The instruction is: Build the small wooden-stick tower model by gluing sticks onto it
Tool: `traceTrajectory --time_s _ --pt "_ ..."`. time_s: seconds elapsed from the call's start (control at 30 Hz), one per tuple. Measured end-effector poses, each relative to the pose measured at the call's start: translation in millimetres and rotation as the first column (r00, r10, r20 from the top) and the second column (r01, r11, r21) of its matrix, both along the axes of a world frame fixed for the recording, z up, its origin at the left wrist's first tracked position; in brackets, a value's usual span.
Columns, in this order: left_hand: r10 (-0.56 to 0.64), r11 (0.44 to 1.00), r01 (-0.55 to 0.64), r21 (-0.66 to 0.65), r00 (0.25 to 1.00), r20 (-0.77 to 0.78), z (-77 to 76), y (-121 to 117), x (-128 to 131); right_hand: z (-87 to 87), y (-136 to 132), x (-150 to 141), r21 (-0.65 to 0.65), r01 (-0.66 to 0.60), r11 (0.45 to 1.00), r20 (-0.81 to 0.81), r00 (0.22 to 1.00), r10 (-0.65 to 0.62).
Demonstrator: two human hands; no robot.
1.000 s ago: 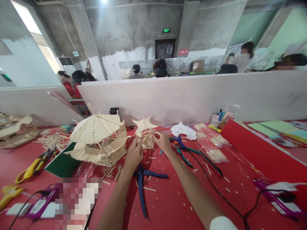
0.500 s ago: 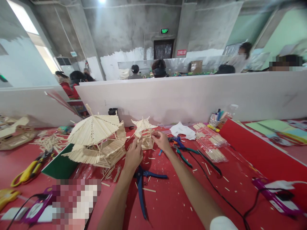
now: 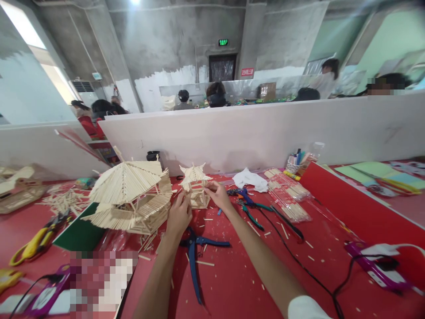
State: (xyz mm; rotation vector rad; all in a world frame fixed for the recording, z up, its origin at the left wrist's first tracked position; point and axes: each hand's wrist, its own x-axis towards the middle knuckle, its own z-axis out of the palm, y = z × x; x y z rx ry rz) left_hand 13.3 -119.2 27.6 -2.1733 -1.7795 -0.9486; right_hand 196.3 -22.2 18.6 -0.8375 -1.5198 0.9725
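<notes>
You have a ceiling light (image 3: 135,1) glaring up top, soft shadows on the white partition (image 3: 265,126) — and wide-angle stretching toward the edges.

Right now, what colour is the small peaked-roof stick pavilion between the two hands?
The small stick pavilion is pale cream, seen best in the head view.

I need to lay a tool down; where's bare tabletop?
Mostly bare red tabletop lies between the blue-handled pliers and right forearm; a scrap-dotted patch separates that forearm from the black cable. It's crowded around the small stick pavilion, between the larger pavilion and green-handled pliers.
</notes>
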Motion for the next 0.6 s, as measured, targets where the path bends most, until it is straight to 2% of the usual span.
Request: traceTrajectory --time_s 0.4,0.6 --pt "-0.048 0.998 0.046 0.050 0.997 0.057 -0.4 3.0 -9.8 -1.9 -1.2 -4.6 -0.026 0.030 0.999 -0.056 0.998 -0.032" --pt "-0.050 0.996 0.044 0.078 0.996 0.079 -0.5 2.6 -10.2 -3.9 1.6 -4.9 -0.079 0.009 0.997 -0.116 0.993 -0.018"
